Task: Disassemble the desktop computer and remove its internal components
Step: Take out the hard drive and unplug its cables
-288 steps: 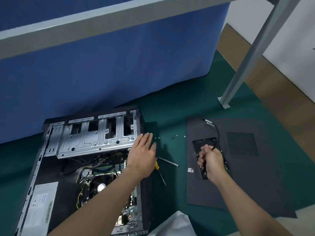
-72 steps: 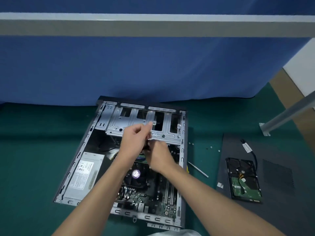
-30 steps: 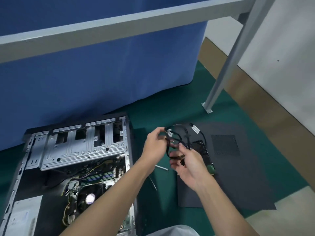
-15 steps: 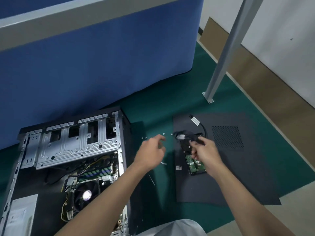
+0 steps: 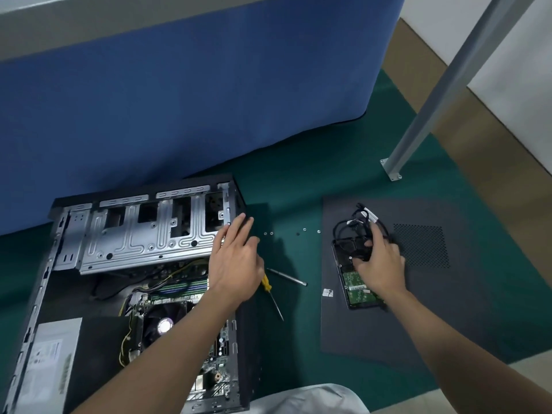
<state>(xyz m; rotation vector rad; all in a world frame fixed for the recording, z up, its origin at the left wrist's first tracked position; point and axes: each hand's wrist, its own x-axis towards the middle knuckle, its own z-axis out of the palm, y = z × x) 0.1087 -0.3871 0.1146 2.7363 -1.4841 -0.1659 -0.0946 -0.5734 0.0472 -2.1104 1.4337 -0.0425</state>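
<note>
Through the head camera I take the open computer case (image 5: 143, 264) as my mark. It lies on its side on the green mat (image 5: 298, 180), with the blue partition (image 5: 179, 100) just behind it. Inside the case, the silver drive cage (image 5: 143, 237) sits at the far end. The fan (image 5: 164, 324) is nearer me in the middle, and the power supply (image 5: 44, 363) is at the near left corner.

My left hand (image 5: 236, 264) is over the case's right wall, fingers straight and slightly spread, holding nothing. Its fingertips reach the far right corner of the case. I think they touch the metal there, but the angle does not let me be sure.

Just right of the case, a yellow-handled screwdriver (image 5: 270, 291) lies on the mat, partly under that hand, and a bare metal shaft (image 5: 286, 276) lies beside it. A few small screws (image 5: 268, 233) are scattered a little farther right.

Well to the right of the case lies the dark side panel (image 5: 448, 318), flat on the mat. The hard drive (image 5: 355, 286) rests on its left part, green board up. My right hand (image 5: 379, 264) is on the drive, fingers curled down around the black cable bundle (image 5: 355, 246), which sits on the drive's far end.
</note>
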